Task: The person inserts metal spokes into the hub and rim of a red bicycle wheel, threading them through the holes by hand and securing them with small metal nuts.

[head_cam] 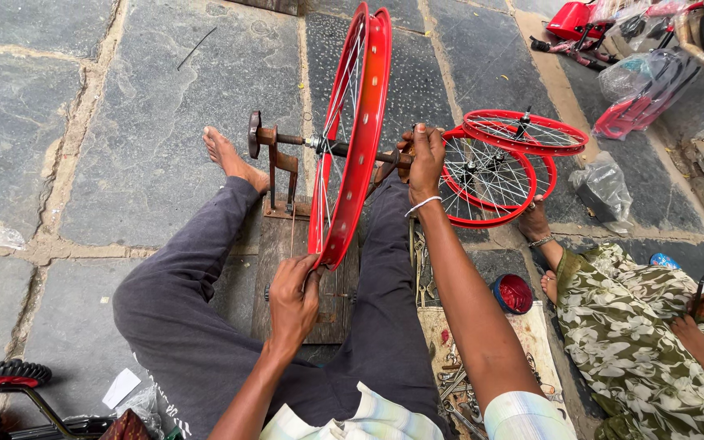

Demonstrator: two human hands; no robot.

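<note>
**Head view: red wheel rim held upright on a truing stand**

Head camera looks down on my seated legs, stretched over a stone-slab floor [165, 122]. A red wheel rim [362, 122] stands upright between my knees, its axle resting across a rusty metal stand [275, 159] fixed to a wooden board [283, 244]; mounted so, the rim appears free to turn on its axle. My left hand [293, 300] pinches the rim's lower edge, fingers closed on it, seemingly to steady or rotate it. My right hand [425, 159] is closed around the axle end [393, 156] at the far side, apparently bracing the hub against the stand. Whether it also holds a small tool I cannot tell.

Two further red spoked wheels [507, 155] lie stacked just beyond my right hand, within reach. A cloth with loose metal parts [458, 375] lies beside my right leg, a red tin [513, 293] near it. Another person in a green patterned garment [637, 326] sits to my right, one hand [534, 222] by the stacked wheels.
</note>
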